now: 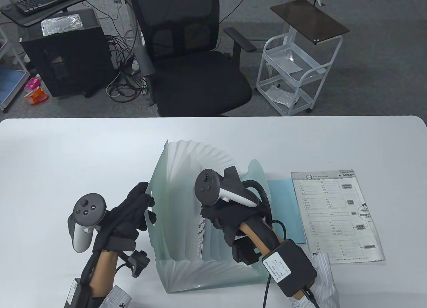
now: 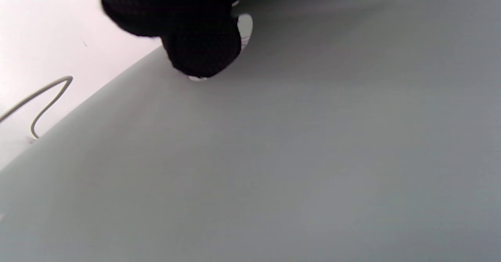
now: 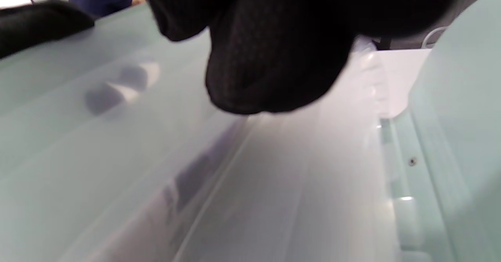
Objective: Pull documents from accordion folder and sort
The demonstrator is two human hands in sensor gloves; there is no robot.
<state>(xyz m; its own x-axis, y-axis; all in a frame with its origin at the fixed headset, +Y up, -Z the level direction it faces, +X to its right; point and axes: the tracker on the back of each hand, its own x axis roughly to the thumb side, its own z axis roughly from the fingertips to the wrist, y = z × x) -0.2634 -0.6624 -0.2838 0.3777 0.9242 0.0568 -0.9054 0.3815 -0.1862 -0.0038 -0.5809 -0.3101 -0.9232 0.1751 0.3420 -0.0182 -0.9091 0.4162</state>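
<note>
The accordion folder (image 1: 186, 201) at centre frame is frosted pale green, its fanned pockets whitish. Both gloves are black: left hand (image 1: 128, 214), right hand (image 1: 227, 218). At right, a light blue sheet (image 1: 283, 204) lies beside a white printed form (image 1: 337, 216) with grey boxes. The table (image 1: 66, 154) is white.

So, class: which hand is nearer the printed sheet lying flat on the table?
Right. The right hand reaches into the accordion folder, beside the printed sheet; the left hand holds the folder's far wall.
</note>
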